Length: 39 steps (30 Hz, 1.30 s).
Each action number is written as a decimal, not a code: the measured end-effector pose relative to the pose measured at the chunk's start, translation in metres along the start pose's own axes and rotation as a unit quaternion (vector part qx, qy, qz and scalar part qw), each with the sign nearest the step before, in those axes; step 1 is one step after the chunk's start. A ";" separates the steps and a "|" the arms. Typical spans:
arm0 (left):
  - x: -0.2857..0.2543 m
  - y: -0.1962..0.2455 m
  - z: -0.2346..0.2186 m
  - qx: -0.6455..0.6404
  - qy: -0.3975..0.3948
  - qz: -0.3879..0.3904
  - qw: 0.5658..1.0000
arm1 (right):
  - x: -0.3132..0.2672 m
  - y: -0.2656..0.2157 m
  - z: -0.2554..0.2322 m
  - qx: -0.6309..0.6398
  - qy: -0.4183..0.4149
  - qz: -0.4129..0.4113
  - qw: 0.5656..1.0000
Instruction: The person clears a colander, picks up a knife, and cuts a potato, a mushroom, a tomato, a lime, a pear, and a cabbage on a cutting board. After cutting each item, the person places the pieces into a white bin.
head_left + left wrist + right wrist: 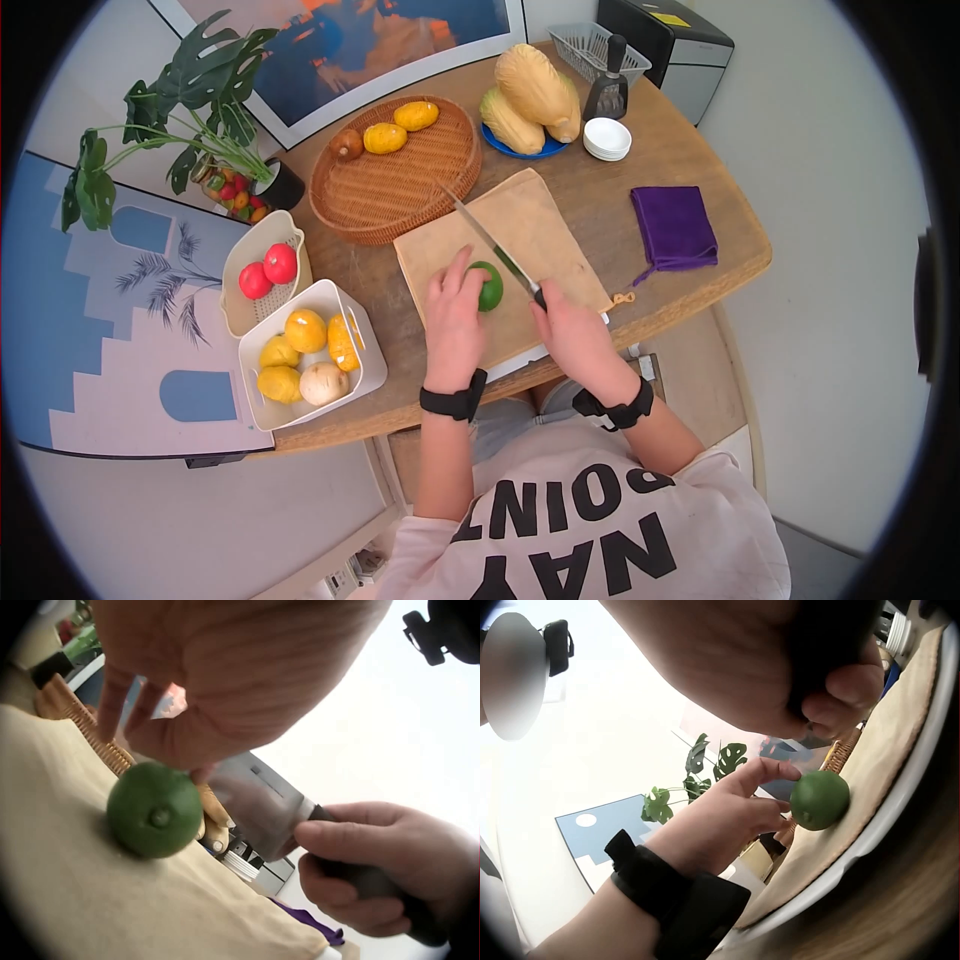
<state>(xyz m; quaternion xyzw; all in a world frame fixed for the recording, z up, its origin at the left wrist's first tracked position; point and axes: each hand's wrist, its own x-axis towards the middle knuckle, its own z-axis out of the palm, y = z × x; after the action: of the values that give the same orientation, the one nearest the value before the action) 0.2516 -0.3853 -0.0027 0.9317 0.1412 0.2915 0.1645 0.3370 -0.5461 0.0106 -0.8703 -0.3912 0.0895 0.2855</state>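
Note:
On the tan cutting board [545,225] sits a round green fruit [489,288], smooth-skinned, with a small stem nub [160,817] showing in the left wrist view. My left hand [457,318] holds the fruit from its left side, with bent index finger and thumb at its edge in the right wrist view. My right hand [582,335] grips the black handle of a kitchen knife [487,235]. Its broad blade [259,802] slants over the board just right of the fruit, the tip pointing away. In the right wrist view the blade is out of sight.
To the left stand a white bin [372,370] of yellow fruits and a beige basket [235,300] with red ones. A wicker tray [400,190] lies behind the board. Further right are a blue plate [525,152] of yellow produce, white bowls [607,139] and a purple cloth [674,228].

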 end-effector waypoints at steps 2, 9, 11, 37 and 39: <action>0.001 -0.001 -0.001 0.000 -0.036 0.023 0.999 | 0.003 0.008 -0.001 -0.020 -0.020 0.023 0.999; 0.009 0.017 0.000 0.036 -0.032 -0.083 0.995 | -0.005 0.016 0.009 -0.024 -0.030 -0.004 0.999; 0.008 0.018 0.006 0.034 -0.023 -0.059 0.997 | -0.003 0.014 0.004 -0.023 -0.042 0.002 0.999; 0.021 0.028 0.027 0.058 0.007 -0.144 0.988 | 0.002 -0.002 -0.004 0.008 -0.001 -0.022 1.000; 0.020 0.027 0.027 0.055 0.013 -0.140 0.989 | 0.003 0.001 0.001 0.017 0.010 -0.032 0.999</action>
<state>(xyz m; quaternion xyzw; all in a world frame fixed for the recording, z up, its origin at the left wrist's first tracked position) 0.2882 -0.4086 -0.0031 0.9067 0.2878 0.2693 0.1497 0.3397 -0.5445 0.0096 -0.8532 -0.4145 0.0786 0.3067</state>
